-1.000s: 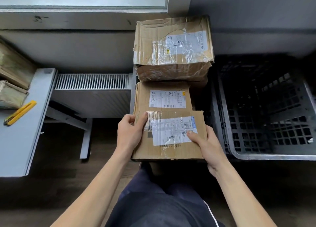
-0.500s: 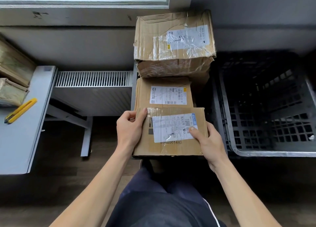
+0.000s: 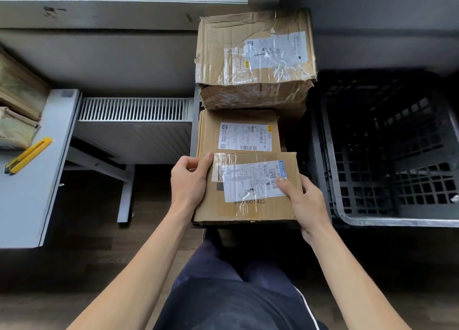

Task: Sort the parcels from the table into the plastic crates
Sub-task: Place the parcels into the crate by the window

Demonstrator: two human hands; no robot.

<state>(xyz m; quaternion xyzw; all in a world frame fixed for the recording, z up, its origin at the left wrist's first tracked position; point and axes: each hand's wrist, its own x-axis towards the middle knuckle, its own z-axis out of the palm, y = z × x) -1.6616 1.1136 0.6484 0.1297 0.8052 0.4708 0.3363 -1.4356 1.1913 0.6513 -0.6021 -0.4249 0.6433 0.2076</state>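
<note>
I hold a flat cardboard parcel [image 3: 248,205] with a white taped label, level in front of me. My left hand [image 3: 190,180] grips its left edge, thumb on top. My right hand [image 3: 304,200] grips its right edge, thumb on the label. Just beyond it lies a smaller labelled parcel [image 3: 238,133], and behind that a big crumpled parcel [image 3: 255,56] wrapped in tape. These two sit over a dark crate whose rim [image 3: 193,121] shows at their left. An empty dark plastic crate [image 3: 387,220] stands to the right.
A grey table [image 3: 29,198] at the left carries a yellow utility knife [image 3: 28,154] and more wrapped parcels [image 3: 17,108]. A white radiator [image 3: 134,123] sits by the wall under the window sill. Dark floor and my trouser legs are below.
The held parcel has stayed in both hands, nearly in place; the view has shifted slightly, so the boxes appear a little higher than one second ago.
</note>
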